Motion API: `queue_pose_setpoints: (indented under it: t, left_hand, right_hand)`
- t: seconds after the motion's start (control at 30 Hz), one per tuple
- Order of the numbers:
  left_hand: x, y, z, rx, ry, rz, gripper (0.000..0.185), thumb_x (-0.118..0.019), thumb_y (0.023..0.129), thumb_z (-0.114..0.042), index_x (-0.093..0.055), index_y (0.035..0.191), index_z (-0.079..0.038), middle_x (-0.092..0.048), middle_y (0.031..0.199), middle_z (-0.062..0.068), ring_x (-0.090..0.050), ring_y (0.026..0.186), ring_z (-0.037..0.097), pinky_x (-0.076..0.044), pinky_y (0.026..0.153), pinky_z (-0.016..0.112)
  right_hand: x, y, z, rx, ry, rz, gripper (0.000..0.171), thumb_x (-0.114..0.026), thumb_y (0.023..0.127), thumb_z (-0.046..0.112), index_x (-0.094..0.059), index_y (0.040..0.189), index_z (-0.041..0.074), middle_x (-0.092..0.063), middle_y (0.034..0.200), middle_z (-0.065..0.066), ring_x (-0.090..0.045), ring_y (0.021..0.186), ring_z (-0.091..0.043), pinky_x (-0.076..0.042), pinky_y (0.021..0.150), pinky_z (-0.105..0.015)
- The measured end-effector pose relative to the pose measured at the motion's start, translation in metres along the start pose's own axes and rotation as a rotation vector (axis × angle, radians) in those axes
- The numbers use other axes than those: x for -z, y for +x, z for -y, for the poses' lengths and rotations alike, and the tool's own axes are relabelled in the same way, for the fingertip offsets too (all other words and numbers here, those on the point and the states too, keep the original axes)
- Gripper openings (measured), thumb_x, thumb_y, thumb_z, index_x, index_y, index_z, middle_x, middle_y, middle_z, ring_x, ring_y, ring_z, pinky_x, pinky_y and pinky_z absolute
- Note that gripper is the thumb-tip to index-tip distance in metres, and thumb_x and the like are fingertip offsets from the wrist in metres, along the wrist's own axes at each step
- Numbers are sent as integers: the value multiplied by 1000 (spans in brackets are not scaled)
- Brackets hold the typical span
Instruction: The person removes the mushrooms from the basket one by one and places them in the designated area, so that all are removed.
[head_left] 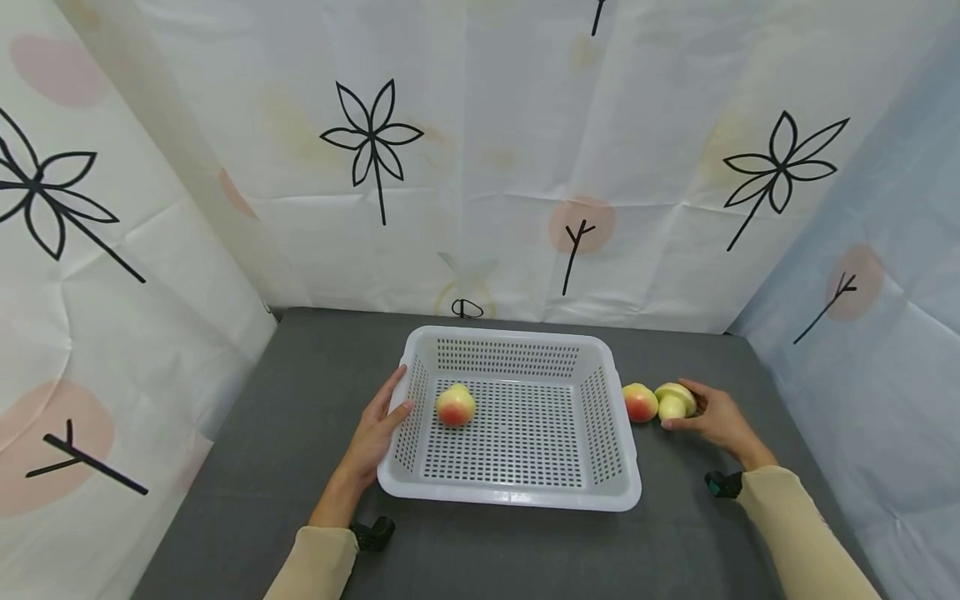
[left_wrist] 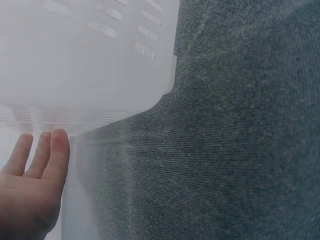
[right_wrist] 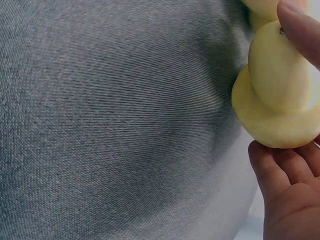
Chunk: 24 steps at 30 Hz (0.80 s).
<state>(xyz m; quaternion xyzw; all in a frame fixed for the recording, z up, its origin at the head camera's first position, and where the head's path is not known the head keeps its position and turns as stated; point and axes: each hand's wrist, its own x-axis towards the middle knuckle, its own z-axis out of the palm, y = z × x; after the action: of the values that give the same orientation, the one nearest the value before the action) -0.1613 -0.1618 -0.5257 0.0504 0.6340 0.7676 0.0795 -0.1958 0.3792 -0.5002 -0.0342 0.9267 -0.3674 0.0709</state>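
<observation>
A white plastic basket (head_left: 510, 497) with slotted walls stands on the dark cloth. My left hand (head_left: 372, 433) holds its left rim, thumb over the edge; in the left wrist view the fingers (left_wrist: 56, 155) reach up to the basket's side (left_wrist: 90, 75). One yellow-and-red toy peach (head_left: 455, 406) lies inside the basket, toward the left. To the right of the basket, my right hand (head_left: 712, 419) grips a pale yellow toy mushroom (head_left: 677, 402) between thumb and fingers. The right wrist view shows the mushroom (right_wrist: 280, 75) with its stem toward the camera.
A second toy peach (head_left: 640, 402) lies between the basket's right wall and the mushroom. The dark grey cloth (head_left: 525, 550) covers the table. White curtains (head_left: 510, 167) with printed flowers close off the back and both sides.
</observation>
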Motion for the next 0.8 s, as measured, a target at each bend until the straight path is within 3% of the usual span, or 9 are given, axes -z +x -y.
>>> queue_pose_setpoints:
  t: [0.47,0.8]
  left_hand:
    - [0,2,0,-2,9,-5,65,-54,107,-19,-23,163,-27,-28,164,7,-44,132,51,-51,91,55]
    - [0,0,0,-2,-15,0,64,-53,107,-18,-23,163,-29,-28,164,4,-41,134,52,-48,94,59]
  right_hand:
    - [-1,7,3,17,-120,11,94,-89,79,19,-35,146,-18,-47,137,-42,-52,119,-53,-42,97,-63]
    - [-7,4,0,-13,-160,15,102,-91,76,20,-30,150,-15,-39,142,-44,-42,125,-58,-35,101,-68]
